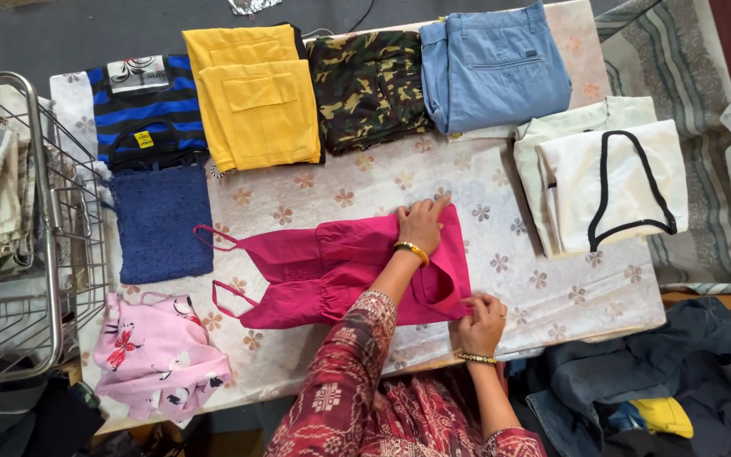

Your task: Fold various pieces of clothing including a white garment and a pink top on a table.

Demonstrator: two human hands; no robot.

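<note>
Left hand flat with fingers together on pink strappy top, right hand pinching its hem near the worktop front edge, folded clothes lining the far edge, wire cart left.

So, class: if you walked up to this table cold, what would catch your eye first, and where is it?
The bright pink strappy top lies mid-table, with the left hand pressing flat on it and the right hand pinching its near edge. Behind it a row of folded clothes runs along the far edge: yellow shorts, a camouflage piece and light blue trousers. A wire trolley stands at the left.
</note>
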